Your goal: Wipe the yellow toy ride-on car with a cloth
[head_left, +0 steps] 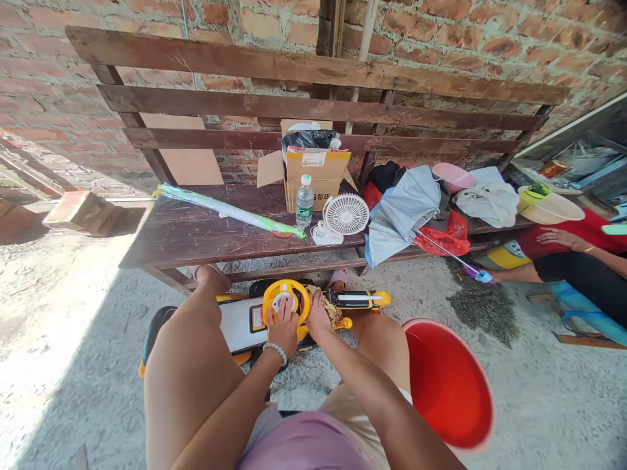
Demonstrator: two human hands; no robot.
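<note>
A yellow toy steering wheel (304, 301) sits on a ride-on toy with a white panel (240, 323), between the person's knees. My left hand (283, 326), with a beaded bracelet at the wrist, lies over the wheel's hub and lower left rim, its fingers spread. At the right side of the wheel, my right hand (318, 314) has its fingers bent beside a crumpled brownish cloth (335, 313); what it grips, if anything, is hidden. A black and yellow part with a white bar (355, 298) extends to the right.
Behind the toy, a wooden bench (206, 232) holds a cardboard box (313, 179), water bottle (304, 203), white fan (347, 214), umbrella (404, 205) and wrapped long item (230, 212). A red bucket (448, 385) stands right. Another person's hand (563, 238) shows far right.
</note>
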